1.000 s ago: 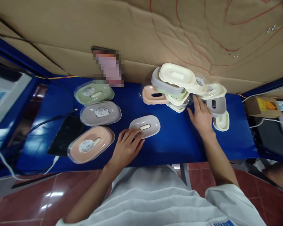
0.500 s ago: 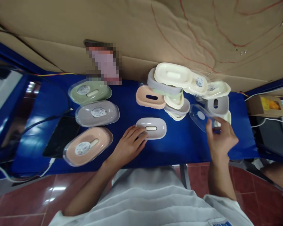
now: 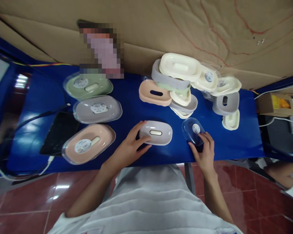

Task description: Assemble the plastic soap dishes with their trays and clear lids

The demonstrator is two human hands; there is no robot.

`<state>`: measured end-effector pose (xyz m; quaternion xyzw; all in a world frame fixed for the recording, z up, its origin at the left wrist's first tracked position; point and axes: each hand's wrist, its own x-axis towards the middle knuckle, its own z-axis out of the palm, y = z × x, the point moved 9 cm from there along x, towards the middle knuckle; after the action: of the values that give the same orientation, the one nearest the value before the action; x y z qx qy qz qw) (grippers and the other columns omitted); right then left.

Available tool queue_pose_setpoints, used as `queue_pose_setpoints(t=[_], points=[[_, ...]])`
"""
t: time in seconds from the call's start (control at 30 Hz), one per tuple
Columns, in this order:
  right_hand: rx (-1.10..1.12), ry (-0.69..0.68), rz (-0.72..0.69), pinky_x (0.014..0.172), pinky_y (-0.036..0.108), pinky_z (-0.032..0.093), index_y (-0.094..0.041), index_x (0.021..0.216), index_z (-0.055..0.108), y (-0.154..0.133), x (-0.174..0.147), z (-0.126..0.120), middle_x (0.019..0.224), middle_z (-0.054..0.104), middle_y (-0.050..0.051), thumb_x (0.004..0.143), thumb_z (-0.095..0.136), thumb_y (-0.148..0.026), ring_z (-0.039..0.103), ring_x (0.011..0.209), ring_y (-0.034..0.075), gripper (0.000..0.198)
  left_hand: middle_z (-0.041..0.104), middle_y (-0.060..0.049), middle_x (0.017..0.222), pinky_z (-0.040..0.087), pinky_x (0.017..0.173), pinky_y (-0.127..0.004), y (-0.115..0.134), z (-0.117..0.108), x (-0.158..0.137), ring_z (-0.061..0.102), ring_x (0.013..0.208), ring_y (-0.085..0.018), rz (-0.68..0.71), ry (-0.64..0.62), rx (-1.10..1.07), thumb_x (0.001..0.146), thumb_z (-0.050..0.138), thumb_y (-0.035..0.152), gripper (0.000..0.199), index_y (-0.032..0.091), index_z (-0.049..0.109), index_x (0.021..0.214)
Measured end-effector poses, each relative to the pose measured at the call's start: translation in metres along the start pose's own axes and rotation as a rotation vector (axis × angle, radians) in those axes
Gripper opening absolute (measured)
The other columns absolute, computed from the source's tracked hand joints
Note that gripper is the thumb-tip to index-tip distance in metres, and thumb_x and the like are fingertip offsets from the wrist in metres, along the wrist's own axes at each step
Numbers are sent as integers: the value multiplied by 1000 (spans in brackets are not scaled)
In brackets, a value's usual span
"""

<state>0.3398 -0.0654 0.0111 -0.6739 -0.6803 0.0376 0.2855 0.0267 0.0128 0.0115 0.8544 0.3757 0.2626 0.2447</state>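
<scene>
A lilac-grey oval plastic box (image 3: 162, 139) with a cream bar in its top slot lies in front of me on the blue table. My left hand (image 3: 134, 143) grips its left end, thumb on the near side and fingers on the far side. To the right, my right hand (image 3: 205, 149) holds a clear oval plastic cover (image 3: 190, 130) bearing a round printed label, fingers at its right side and thumb at the near edge. A gap of table separates the cover from the box. Whether the cover rests on the table I cannot tell.
On the left lie a green box (image 3: 90, 87), a grey box (image 3: 107, 109) and a peach box (image 3: 102, 143), all under clear covers, beside a black tablet (image 3: 60, 135). Behind are stacked cream parts (image 3: 179, 66) and an open peach piece (image 3: 146, 92). Cardboard (image 3: 146, 29) walls the back.
My right hand has moved left and toward me with the clear cover, closer to the grey box. My left hand's fingers have spread around the box's left end.
</scene>
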Motion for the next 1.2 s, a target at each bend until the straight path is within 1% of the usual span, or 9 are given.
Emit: queue_pose_setpoints(t=[0.1, 0.2, 0.3, 0.37, 0.43, 0.67, 0.93, 1.07, 1.2], points=[[128, -83, -51, 114, 65, 55, -29, 154, 54, -18, 15, 8, 144, 62, 17, 104, 65, -35, 60, 141, 39, 52, 38, -19, 170, 51, 124, -53, -2, 2, -9, 44, 159, -34, -22, 10, -18, 99, 73, 19, 28, 20, 65, 126], [213, -213, -175, 114, 61, 57, -30, 160, 49, -50, 24, 24, 152, 59, 17, 105, 63, -32, 60, 142, 37, 57, 40, -21, 169, 52, 123, -52, -6, 4, -16, 46, 157, -32, -74, 33, -69, 98, 76, 21, 56, 22, 52, 149], [205, -354, -415, 121, 61, 52, -33, 163, 47, -91, 25, 49, 163, 51, 14, 104, 64, -27, 46, 156, 37, 62, 41, -22, 169, 50, 124, -54, -9, 7, -19, 45, 158, -33, -104, 53, -116, 95, 80, 24, 85, 25, 32, 166], [176, -418, -541, 125, 63, 47, -33, 163, 48, -110, 23, 63, 167, 49, 12, 105, 63, -24, 36, 162, 38, 61, 42, -22, 169, 49, 124, -56, -9, 8, -19, 46, 157, -34, -101, 57, -119, 95, 81, 25, 94, 28, 25, 170], [145, -429, -612, 127, 64, 44, -31, 162, 50, -120, 23, 72, 167, 50, 11, 105, 62, -22, 30, 165, 37, 59, 44, -21, 168, 50, 123, -56, -10, 8, -18, 47, 156, -34, -92, 54, -112, 95, 81, 26, 96, 29, 23, 171], [83, -376, -738, 131, 67, 37, -28, 162, 50, -124, 18, 74, 163, 56, 11, 105, 61, -16, 31, 165, 32, 59, 51, -20, 162, 55, 119, -52, -12, 3, -18, 54, 151, -32, -75, 62, -103, 92, 83, 24, 87, 27, 36, 165], [-1, -424, -830, 135, 66, 29, -28, 164, 47, -125, 19, 75, 169, 49, 9, 103, 64, -12, 35, 163, 32, 65, 53, -18, 162, 57, 116, -56, -19, 5, -19, 57, 149, -34, -108, 63, -146, 90, 86, 27, 84, 30, 41, 160], [18, -407, -831, 135, 65, 30, -29, 163, 49, -126, 21, 76, 166, 53, 8, 104, 63, -13, 38, 162, 30, 62, 53, -17, 162, 56, 117, -56, -22, 7, -20, 56, 149, -34, -137, 59, -159, 88, 88, 26, 89, 30, 39, 161], [66, -404, -810, 134, 62, 33, -28, 160, 52, -122, 22, 79, 164, 56, 8, 105, 63, -19, 38, 162, 29, 57, 51, -17, 163, 56, 117, -54, -18, 9, -16, 56, 148, -35, -93, 48, -98, 86, 89, 22, 92, 31, 41, 164]])
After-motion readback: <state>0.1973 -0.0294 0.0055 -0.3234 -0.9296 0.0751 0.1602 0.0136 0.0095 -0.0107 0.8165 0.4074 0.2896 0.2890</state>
